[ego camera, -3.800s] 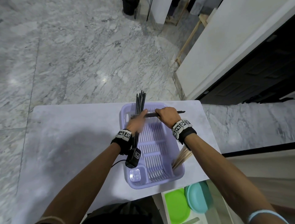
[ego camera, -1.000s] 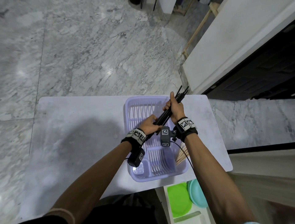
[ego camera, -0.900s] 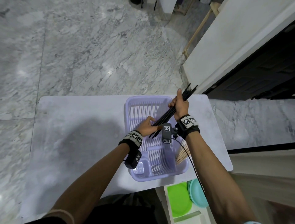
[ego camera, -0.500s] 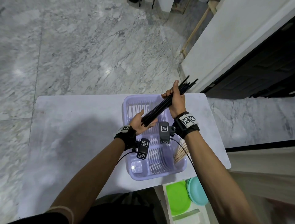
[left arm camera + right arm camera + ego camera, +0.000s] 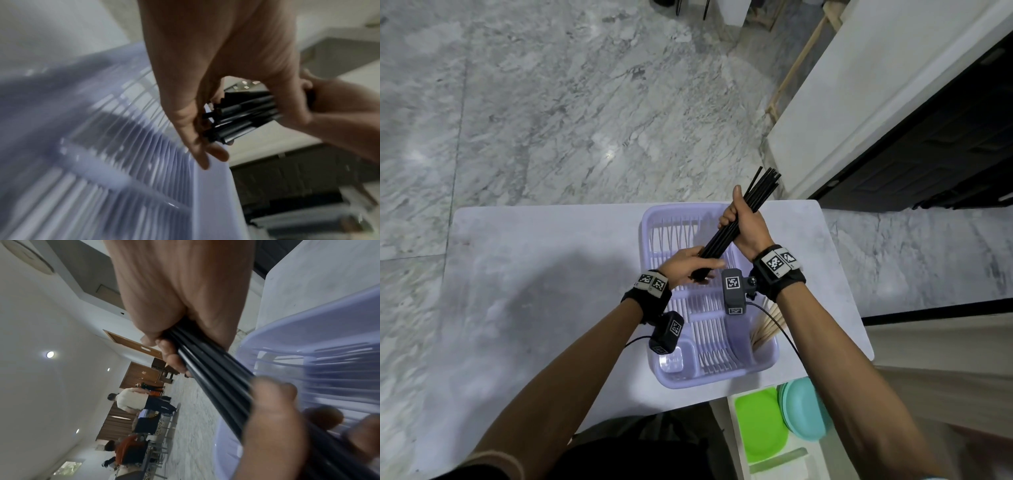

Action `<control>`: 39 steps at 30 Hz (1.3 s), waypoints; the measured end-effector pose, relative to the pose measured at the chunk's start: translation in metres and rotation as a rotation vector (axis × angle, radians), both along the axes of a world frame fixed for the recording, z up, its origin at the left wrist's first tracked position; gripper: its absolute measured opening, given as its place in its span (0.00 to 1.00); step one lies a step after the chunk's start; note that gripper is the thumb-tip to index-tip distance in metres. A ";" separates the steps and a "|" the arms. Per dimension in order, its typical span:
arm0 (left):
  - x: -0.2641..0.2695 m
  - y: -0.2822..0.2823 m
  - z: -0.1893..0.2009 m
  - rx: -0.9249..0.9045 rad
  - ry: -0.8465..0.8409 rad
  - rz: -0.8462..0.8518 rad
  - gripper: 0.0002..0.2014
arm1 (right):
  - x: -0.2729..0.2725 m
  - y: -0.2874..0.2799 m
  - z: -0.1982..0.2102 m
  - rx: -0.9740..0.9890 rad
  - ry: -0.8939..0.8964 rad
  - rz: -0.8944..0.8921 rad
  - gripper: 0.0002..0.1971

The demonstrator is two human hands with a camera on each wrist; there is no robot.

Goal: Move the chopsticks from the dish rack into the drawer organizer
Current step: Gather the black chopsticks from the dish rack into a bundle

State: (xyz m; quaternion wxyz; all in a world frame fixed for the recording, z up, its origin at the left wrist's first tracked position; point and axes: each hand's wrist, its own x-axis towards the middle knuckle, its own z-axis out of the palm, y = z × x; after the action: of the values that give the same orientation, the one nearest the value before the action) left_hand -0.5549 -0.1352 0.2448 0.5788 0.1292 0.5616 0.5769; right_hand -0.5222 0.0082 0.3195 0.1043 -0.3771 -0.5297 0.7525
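Wrist rig, 2 units.
Black strap (image 5: pixel 645 301) with 2 white square-code tags behind left hand (image 5: pixel 685 267) and right hand (image 5: pixel 748 229); dark camera block (image 5: pixel 734 291), coded; black cable (image 5: pixel 787 335); thin tan band (image 5: pixel 493 459) on left forearm.

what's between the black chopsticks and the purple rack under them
Nothing visible. The right hand grips the black chopsticks and the left hand holds their lower ends above bare slats of the purple rack; the wooden chopsticks lean in its near right corner, off to the side.
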 end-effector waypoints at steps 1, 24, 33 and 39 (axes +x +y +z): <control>-0.002 0.002 0.001 -0.050 0.144 -0.040 0.18 | 0.002 0.000 -0.003 -0.006 -0.004 0.025 0.23; 0.034 0.011 -0.025 -0.267 0.511 0.083 0.17 | -0.017 0.024 0.043 0.554 -0.383 0.597 0.34; 0.029 0.009 -0.020 -0.272 0.523 0.099 0.16 | -0.022 0.036 0.060 0.627 -0.375 0.507 0.37; 0.036 0.015 -0.012 -0.253 0.457 0.039 0.17 | -0.009 0.035 0.044 0.438 -0.324 0.439 0.30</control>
State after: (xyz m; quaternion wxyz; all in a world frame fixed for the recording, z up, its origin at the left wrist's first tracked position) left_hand -0.5191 -0.1206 0.2331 0.4371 0.1721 0.7479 0.4690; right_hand -0.5314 0.0432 0.3637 -0.0670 -0.3376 -0.7568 0.5557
